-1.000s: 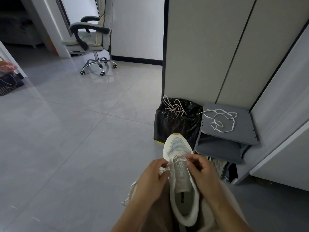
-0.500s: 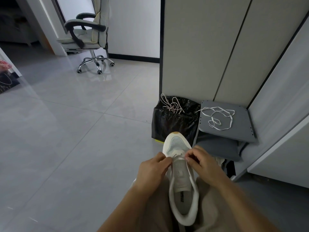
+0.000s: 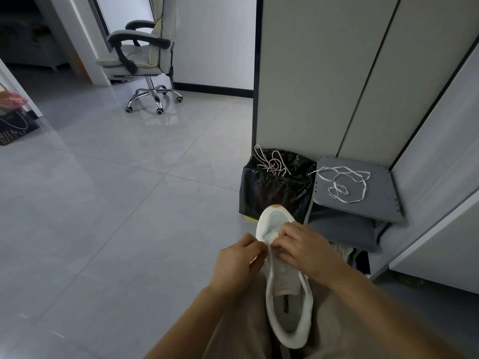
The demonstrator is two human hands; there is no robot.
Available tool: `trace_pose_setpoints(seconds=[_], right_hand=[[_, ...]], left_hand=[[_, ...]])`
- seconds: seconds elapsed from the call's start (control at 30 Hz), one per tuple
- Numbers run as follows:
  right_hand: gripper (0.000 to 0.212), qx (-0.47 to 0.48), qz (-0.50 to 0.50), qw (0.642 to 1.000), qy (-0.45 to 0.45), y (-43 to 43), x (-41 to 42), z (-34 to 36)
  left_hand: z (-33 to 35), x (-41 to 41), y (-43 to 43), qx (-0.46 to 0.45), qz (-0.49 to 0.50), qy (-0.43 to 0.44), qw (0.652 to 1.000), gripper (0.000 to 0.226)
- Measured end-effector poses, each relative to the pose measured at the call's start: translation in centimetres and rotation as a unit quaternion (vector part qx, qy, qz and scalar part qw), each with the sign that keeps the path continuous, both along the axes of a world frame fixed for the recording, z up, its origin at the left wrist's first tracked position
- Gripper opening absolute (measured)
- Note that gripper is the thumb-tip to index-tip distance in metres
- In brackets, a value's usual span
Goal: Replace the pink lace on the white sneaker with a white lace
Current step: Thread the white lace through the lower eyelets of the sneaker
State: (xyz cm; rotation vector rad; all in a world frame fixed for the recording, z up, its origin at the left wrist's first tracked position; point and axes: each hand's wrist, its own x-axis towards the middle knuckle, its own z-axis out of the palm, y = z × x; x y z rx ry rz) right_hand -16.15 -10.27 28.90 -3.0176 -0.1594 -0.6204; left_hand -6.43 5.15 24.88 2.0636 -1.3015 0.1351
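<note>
A white sneaker (image 3: 286,301) lies on my lap, toe pointing away from me. My left hand (image 3: 239,260) pinches a white lace (image 3: 269,251) at the sneaker's left eyelets. My right hand (image 3: 302,246) curls over the front of the lacing and pinches the lace there; the eyelets under it are hidden. A pink lace (image 3: 272,161) lies bunched on top of a black bin bag (image 3: 274,187). Another white lace (image 3: 344,183) lies loose on a grey panel (image 3: 378,200).
A tall grey cabinet (image 3: 324,73) stands behind the bag and the panel. A second shoe (image 3: 342,251) shows under the panel. An office chair (image 3: 145,58) on wheels stands at the far left on the tiled floor (image 3: 103,203). A dark bag (image 3: 15,125) sits at the left edge.
Both hands have moved forward along the sneaker toward its toe and closer together. The lace between them is now shorter and pulled in.
</note>
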Motion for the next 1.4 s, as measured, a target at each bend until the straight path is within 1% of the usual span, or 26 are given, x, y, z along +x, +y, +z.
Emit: trace_pose_setpoints(seconds=[0.07, 0.1, 0.17, 0.2, 0.23, 0.3, 0.37, 0.43, 0.5, 0.53, 0.57, 0.67, 0.7, 0.77, 0.83, 0.9, 1.0, 1.03, 1.07, 1.1, 1.17, 1.2, 1.27, 1.3, 1.33, 1.4], right_hand=[[0.026, 0.001, 0.003, 1.000, 0.030, -0.1, -0.1, 0.3], [0.028, -0.004, -0.002, 0.999, 0.040, 0.0, 0.0, 0.5], [0.021, -0.028, 0.009, 0.999, 0.038, 0.4, 0.2, 0.8], [0.014, -0.033, 0.015, 0.999, 0.034, 0.4, 0.4, 0.7], [0.010, -0.030, 0.013, 0.999, 0.039, 0.3, 0.4, 0.7], [0.017, 0.015, 0.004, 0.998, 0.064, 0.2, 0.2, 0.8], [0.017, 0.110, -0.029, 0.988, 0.109, 0.1, 0.0, 1.1], [0.012, 0.211, -0.074, 0.960, 0.170, 0.0, -0.1, 1.6], [0.013, 0.256, -0.102, 0.938, 0.211, 0.2, 0.0, 2.3], [0.015, 0.248, -0.112, 0.936, 0.225, 0.4, 0.2, 2.6], [0.018, 0.211, -0.124, 0.941, 0.235, 0.6, 0.4, 3.0], [0.028, 0.046, -0.162, 0.958, 0.233, 1.6, 0.8, 3.9], [0.031, 0.012, -0.175, 0.958, 0.226, 1.7, 0.8, 4.0], [0.033, 0.016, -0.193, 0.954, 0.229, 1.7, 0.7, 4.2], [0.033, 0.100, -0.190, 0.945, 0.248, 1.4, 0.5, 4.2], [0.032, 0.220, -0.192, 0.924, 0.245, 1.0, 0.4, 3.8], [0.019, 0.353, -0.220, 0.896, 0.157, 0.4, 0.1, 2.7], [0.016, 0.388, -0.240, 0.883, 0.114, 0.2, -0.2, 2.4], [0.013, 0.425, -0.259, 0.864, 0.076, -0.2, -0.6, 2.0], [0.012, 0.461, -0.270, 0.844, 0.046, -0.4, -1.0, 1.8], [0.010, 0.518, -0.274, 0.810, 0.016, -0.3, -1.8, 1.3], [0.008, 0.542, -0.271, 0.796, 0.007, 0.0, -2.2, 1.0], [0.007, 0.588, -0.255, 0.768, 0.009, 0.9, -2.8, 0.1], [0.011, 0.601, -0.247, 0.760, 0.022, 1.4, -3.0, -0.3], [0.016, 0.603, -0.242, 0.759, 0.040, 1.8, -3.2, -0.8], [0.025, 0.578, -0.238, 0.779, 0.056, 2.3, -3.3, -1.4]], left_hand=[[0.8, -0.4, -0.2, 0.012, 0.017, 0.148, 0.989, 0.012], [1.1, -0.5, -0.3, 0.015, 0.016, 0.231, 0.973, 0.007], [1.7, -0.2, -0.3, 0.020, 0.011, 0.359, 0.933, 0.008], [2.0, 0.0, -0.2, 0.025, 0.004, 0.402, 0.915, 0.008], [2.2, 0.1, -0.2, 0.034, 0.000, 0.424, 0.905, 0.008], [2.5, 0.3, -0.2, 0.047, 0.004, 0.423, 0.905, 0.011], [2.5, 0.3, -0.3, 0.033, 0.008, 0.412, 0.911, 0.016], [2.7, 0.1, -0.3, 0.012, 0.005, 0.422, 0.907, 0.019], [2.8, -0.2, -0.4, 0.012, 0.014, 0.437, 0.899, 0.018], [3.0, -0.3, -0.5, 0.023, 0.019, 0.442, 0.897, 0.017], [3.3, -0.3, -0.6, 0.037, 0.022, 0.447, 0.894, 0.015], [4.1, -0.1, -0.8, 0.077, 0.026, 0.453, 0.888, 0.013], [4.1, -0.1, -0.8, 0.085, 0.025, 0.431, 0.898, 0.013], [3.9, -0.4, -0.7, 0.085, 0.024, 0.336, 0.938, 0.011], [3.4, -0.8, -0.6, 0.066, 0.021, 0.241, 0.968, 0.005], [3.2, -1.1, -0.7, 0.070, 0.024, 0.171, 0.982, 0.009], [3.4, -1.0, -1.1, 0.123, 0.032, 0.124, 0.984, 0.015], [3.5, -1.1, -1.2, 0.136, 0.041, 0.136, 0.980, 0.015], [3.5, -1.1, -1.2, 0.131, 0.053, 0.183, 0.973, 0.013], [3.5, -1.2, -1.1, 0.118, 0.064, 0.257, 0.957, 0.012], [3.7, -1.3, -0.8, 0.093, 0.078, 0.411, 0.903, 0.015], [3.8, -1.2, -0.6, 0.090, 0.084, 0.453, 0.883, 0.015], [4.0, -1.2, -0.5, 0.091, 0.095, 0.492, 0.861, 0.016], [4.1, -1.3, -0.6, 0.090, 0.102, 0.506, 0.852, 0.016], [4.3, -1.4, -0.6, 0.087, 0.110, 0.518, 0.844, 0.016], [4.4, -1.7, -0.7, 0.091, 0.119, 0.518, 0.842, 0.018]])
